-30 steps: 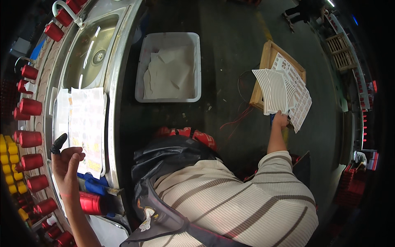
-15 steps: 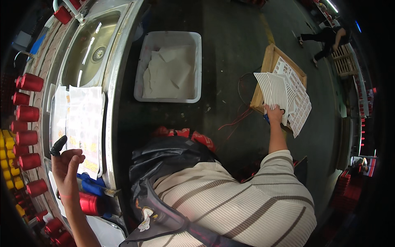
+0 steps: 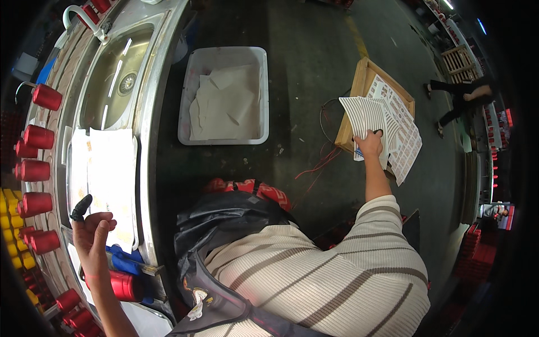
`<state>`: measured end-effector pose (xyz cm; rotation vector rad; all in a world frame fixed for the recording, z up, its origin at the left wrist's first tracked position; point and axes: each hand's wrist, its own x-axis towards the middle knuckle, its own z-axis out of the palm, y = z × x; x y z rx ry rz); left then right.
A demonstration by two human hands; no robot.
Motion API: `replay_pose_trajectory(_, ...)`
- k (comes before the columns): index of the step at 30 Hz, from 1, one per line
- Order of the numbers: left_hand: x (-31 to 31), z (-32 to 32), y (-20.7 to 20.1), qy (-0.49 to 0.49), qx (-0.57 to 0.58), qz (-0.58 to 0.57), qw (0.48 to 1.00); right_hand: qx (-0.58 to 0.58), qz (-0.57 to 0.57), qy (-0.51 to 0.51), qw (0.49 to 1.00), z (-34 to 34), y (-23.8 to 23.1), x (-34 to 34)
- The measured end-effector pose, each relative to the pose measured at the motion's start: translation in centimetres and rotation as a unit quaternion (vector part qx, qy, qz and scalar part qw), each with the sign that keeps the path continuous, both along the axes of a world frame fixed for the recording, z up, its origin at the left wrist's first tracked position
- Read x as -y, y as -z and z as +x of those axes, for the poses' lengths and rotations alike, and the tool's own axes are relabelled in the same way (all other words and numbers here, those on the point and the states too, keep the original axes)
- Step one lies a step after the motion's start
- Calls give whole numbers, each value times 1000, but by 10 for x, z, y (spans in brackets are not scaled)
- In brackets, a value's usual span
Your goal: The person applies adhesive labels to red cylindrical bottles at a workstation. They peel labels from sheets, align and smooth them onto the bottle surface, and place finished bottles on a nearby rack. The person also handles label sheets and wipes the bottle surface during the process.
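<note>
My left hand (image 3: pixel 94 241) is raised over the steel counter by the white sheets (image 3: pixel 115 180), holding nothing. Its fingers are apart and half bent, and a black cover sits on the index finger. Far out to the right, my right hand (image 3: pixel 369 145) grips striped sheets (image 3: pixel 368 115) near their lower edge; its fingertips are partly hidden. The striped sheets lie fanned over printed sheets (image 3: pixel 405 137) in a tilted wooden tray (image 3: pixel 365 76). Some printed sheets hang past the tray's edge. A bit of blue shows beside the right hand.
A sink (image 3: pixel 120 78) is set in the counter, with red pots (image 3: pixel 37 171) lined up along its far left. On the floor stands a white bin (image 3: pixel 263 95) of pale sheets. A red pot (image 3: pixel 124 285) is below my left wrist. A person (image 3: pixel 463 100) walks at far right.
My right hand has shifted slightly farther onto the striped sheets. My left hand keeps nearly the same pose. The person at far right has stepped along, and the whole view has tilted a little.
</note>
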<state>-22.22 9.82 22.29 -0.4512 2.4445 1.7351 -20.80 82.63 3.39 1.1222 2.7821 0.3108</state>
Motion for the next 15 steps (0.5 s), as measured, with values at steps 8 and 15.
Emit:
replay_pose_trajectory(8,0,0,3,-3,-1,5,1000,69,33,23,997,-18,20,10)
replay_pose_trajectory(15,-2,5,1,-7,1,4,1000,108,36,34,993,-22,20,5)
